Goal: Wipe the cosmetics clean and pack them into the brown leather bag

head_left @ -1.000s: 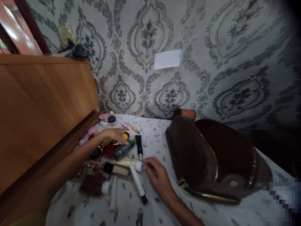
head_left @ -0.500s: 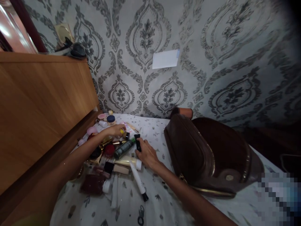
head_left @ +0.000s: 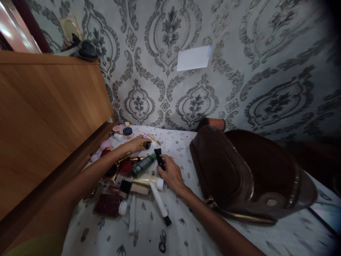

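Note:
My left hand (head_left: 137,143) reaches across the pile of cosmetics, its fingers closed over a small black-topped container (head_left: 146,145) with a bit of yellow showing. Its fingers hide most of that container. My right hand (head_left: 172,173) holds a slim black tube (head_left: 159,159) between thumb and fingers, just right of a dark green bottle (head_left: 143,166). Below these lie a pale gold tube (head_left: 145,180) with a white cap, a white tube (head_left: 158,200) with a black cap and a beige foundation bottle (head_left: 140,189). A dark red bottle (head_left: 108,205) rests on its side nearer me.
A large brown bag (head_left: 226,170) with gold zips stands on the patterned white cloth (head_left: 183,231) at right. Behind it, an orange-brown cylinder (head_left: 216,123) lies by the wall. A wooden cabinet (head_left: 53,106) borders the left. A blue-lidded jar (head_left: 128,132) sits at the back.
My left hand has moved slightly right and closed over the small black-topped container. My right hand keeps the black tube, now tilted a little more. The view has shifted slightly.

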### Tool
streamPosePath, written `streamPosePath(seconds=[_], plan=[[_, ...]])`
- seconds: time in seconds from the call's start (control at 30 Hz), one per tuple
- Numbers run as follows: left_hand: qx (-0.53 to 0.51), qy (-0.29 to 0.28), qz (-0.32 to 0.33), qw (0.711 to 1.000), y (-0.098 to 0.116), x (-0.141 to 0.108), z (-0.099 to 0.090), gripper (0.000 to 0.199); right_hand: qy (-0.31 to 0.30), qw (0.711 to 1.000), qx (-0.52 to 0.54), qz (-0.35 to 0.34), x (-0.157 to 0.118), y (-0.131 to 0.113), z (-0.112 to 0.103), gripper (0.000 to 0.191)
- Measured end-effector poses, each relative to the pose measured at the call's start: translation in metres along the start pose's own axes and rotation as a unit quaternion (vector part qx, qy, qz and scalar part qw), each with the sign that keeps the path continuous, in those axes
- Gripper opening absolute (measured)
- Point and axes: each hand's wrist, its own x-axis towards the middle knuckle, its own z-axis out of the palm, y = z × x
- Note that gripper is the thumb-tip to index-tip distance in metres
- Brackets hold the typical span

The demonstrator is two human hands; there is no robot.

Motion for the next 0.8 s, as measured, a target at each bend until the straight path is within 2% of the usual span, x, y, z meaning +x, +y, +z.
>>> streamPosePath(seconds=[0.13, 0.2, 0.27, 0.37, 0.47, 0.53, 0.8], plan=[[0.029, 0.014, -0.021, 0.999, 0.0, 0.005, -0.006, 0.062, 0.023, 0.999, 0.047, -0.017, -0.001, 0.009, 0.003, 0.045], [0.036, 0.014, -0.022, 0.999, 0.003, -0.003, -0.014, 0.066, 0.034, 0.997, 0.068, -0.033, -0.002, 0.014, 0.004, 0.044], [0.038, -0.002, -0.01, 0.999, 0.006, -0.019, -0.025, 0.059, 0.042, 0.994, 0.089, -0.042, -0.004, 0.016, 0.004, 0.044], [0.028, -0.073, 0.015, 0.997, 0.01, -0.055, -0.038, 0.051, 0.048, 0.993, 0.104, -0.038, -0.005, 0.017, 0.004, 0.046], [0.024, -0.164, 0.009, 0.986, 0.015, -0.086, -0.044, 0.071, 0.055, 0.993, 0.102, -0.034, -0.005, 0.016, 0.004, 0.047], [0.026, -0.193, -0.007, 0.981, 0.019, -0.097, -0.044, 0.078, 0.058, 0.992, 0.1, -0.039, -0.005, 0.016, 0.005, 0.046], [0.018, -0.221, -0.018, 0.975, 0.031, -0.093, -0.046, 0.073, 0.05, 0.993, 0.092, -0.051, -0.006, 0.017, 0.005, 0.046]])
